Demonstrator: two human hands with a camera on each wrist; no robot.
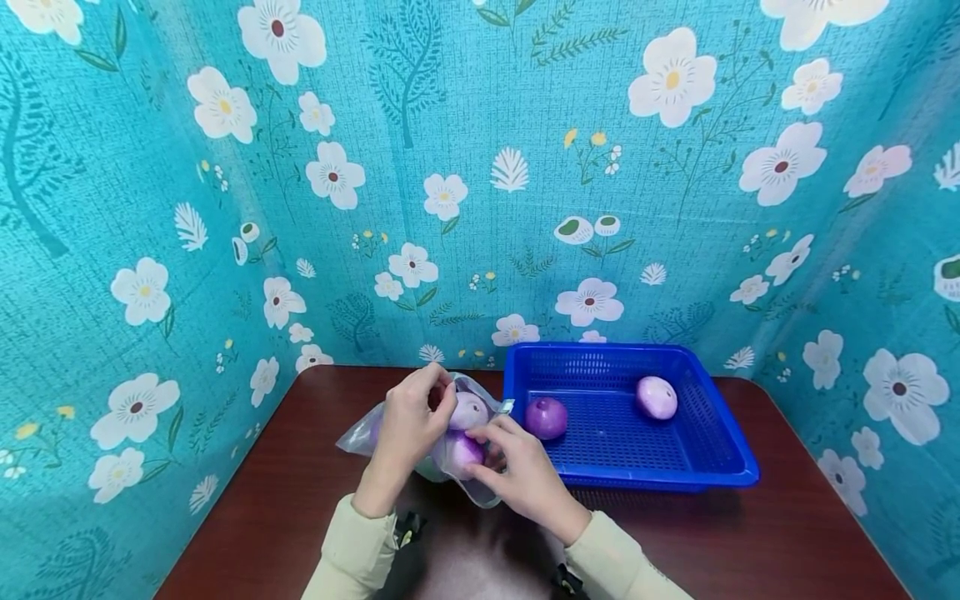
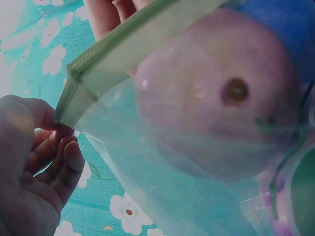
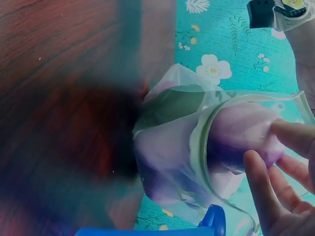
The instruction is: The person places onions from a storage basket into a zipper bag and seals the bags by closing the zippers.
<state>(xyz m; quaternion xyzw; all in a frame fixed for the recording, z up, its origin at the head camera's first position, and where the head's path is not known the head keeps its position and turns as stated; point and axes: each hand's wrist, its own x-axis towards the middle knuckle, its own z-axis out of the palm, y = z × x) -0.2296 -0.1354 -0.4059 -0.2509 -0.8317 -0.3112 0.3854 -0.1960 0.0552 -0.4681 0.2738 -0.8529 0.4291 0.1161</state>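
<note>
A see-through bag (image 1: 357,436) with a pale green edge stands left of the blue basket, several purple onions inside. My left hand (image 1: 411,421) pinches the bag's rim between thumb and forefinger, plain in the left wrist view. Behind the film there, a pale purple onion (image 2: 197,105) shows its round brown spot. With thumb and fingers, my right hand (image 1: 519,468) grips a purple onion (image 3: 241,130) within the bag's mouth. Other onions lower down look blurred through the film, beside something dark green (image 3: 170,105).
The blue basket (image 1: 630,479) stands right of the bag. In it lie a dark purple onion (image 1: 546,418) at the left and a paler onion (image 1: 656,397) at the right. A brown wooden table (image 1: 255,517) lies beneath; a flowered turquoise cloth (image 1: 480,275) rises behind.
</note>
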